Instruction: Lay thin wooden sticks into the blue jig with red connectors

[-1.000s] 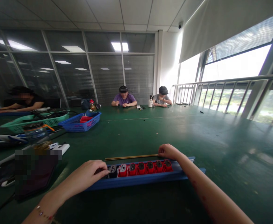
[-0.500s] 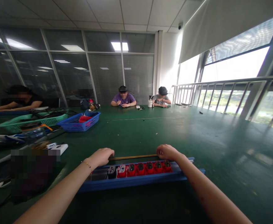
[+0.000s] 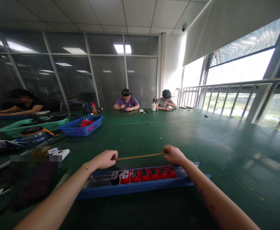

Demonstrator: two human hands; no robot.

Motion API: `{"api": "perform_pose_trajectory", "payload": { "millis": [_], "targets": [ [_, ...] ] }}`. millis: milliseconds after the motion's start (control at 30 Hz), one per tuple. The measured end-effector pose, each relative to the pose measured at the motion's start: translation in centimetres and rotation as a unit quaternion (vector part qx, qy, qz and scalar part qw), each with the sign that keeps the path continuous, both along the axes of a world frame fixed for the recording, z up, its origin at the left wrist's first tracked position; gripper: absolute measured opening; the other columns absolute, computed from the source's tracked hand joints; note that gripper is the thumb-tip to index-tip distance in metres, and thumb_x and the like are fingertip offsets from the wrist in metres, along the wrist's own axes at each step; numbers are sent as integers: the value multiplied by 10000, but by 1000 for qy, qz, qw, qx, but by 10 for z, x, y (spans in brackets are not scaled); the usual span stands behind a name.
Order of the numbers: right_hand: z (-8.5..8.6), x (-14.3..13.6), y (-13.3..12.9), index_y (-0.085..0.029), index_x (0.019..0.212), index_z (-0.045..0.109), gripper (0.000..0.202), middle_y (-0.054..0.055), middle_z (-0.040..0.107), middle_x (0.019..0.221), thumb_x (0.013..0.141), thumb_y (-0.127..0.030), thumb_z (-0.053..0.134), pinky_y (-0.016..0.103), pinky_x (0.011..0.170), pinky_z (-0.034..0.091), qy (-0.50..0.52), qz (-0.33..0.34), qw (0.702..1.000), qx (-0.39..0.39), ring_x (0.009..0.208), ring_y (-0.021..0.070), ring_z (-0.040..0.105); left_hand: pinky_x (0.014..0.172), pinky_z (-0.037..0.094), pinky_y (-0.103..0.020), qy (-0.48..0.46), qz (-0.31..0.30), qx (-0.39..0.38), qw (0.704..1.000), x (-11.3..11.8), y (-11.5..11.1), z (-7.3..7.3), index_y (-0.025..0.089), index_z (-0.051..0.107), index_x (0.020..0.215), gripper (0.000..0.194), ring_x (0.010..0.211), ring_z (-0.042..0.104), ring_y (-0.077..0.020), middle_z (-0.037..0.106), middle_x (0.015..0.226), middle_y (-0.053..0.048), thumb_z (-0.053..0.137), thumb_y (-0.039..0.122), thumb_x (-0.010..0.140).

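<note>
The thin yellow strips [image 3: 140, 156] are pinched at the left end by the left hand [image 3: 109, 158], at the right end by the right hand [image 3: 170, 154], beyond the blue rail [image 3: 135, 189].

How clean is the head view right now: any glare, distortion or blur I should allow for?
Head view: daylight at the right blows out the window and leaves pale glare on the green table; wide-angle stretch slants the frames toward the edges; the near foreground is dark; square pixelation covers an area at lower left; fine detail on the red pieces is soft.
</note>
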State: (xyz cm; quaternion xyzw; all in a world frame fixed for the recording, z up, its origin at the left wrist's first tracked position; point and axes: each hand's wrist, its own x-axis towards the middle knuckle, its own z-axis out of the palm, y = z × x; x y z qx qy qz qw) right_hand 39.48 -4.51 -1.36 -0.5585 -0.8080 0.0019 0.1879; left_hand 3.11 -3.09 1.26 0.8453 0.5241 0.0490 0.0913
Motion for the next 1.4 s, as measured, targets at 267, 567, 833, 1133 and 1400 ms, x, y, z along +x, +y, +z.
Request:
{"api": "perform_pose_trajectory", "payload": {
  "millis": [267, 567, 833, 1133, 1400],
  "targets": [
    [21, 5, -35, -170, 822, 556, 160, -2, 561, 684, 735, -217, 430, 216, 561, 396, 286, 41, 957, -28, 607, 125, 501, 609, 390, -226, -237, 35, -20, 971, -4, -51, 20, 192, 499, 985, 285, 686, 529, -154, 560, 734, 10, 419, 369, 777],
    [21, -2, -79, -188, 942, 536, 329, -24, 473, 639, 808, -468, 426, 199, 511, 384, 426, 70, 890, -146, 576, 101, 460, 609, 399, -214, -306, 114, -12, 945, -3, -79, 16, 192, 565, 918, 441, 705, 539, -160, 599, 765, -10, 399, 570, 762],
    [2, 9, -74, -183, 885, 523, 331, -45, 479, 569, 742, -482, 531, 205, 499, 353, 406, 33, 905, -123, 545, 103, 455, 543, 371, -202, -291, 76, -79, 951, -5, -84, 10, 187, 575, 819, 378, 576, 486, -120, 536, 640, 25, 441, 535, 753],
    [2, 6, -79, -185, 807, 527, 299, -38, 473, 627, 758, -479, 512, 195, 496, 334, 474, 33, 871, -127, 555, 90, 433, 556, 359, -207, -290, 66, -63, 953, 2, -88, 16, 186, 584, 807, 387, 583, 452, -119, 526, 657, 26, 402, 527, 776],
    [6, 3, -83, -187, 831, 528, 321, -44, 438, 611, 754, -497, 511, 193, 463, 282, 495, 38, 852, -166, 516, 77, 373, 572, 364, -202, -328, 66, -54, 941, 1, -90, 17, 184, 569, 849, 349, 610, 447, -118, 538, 695, 21, 429, 495, 778]
  ]
}}
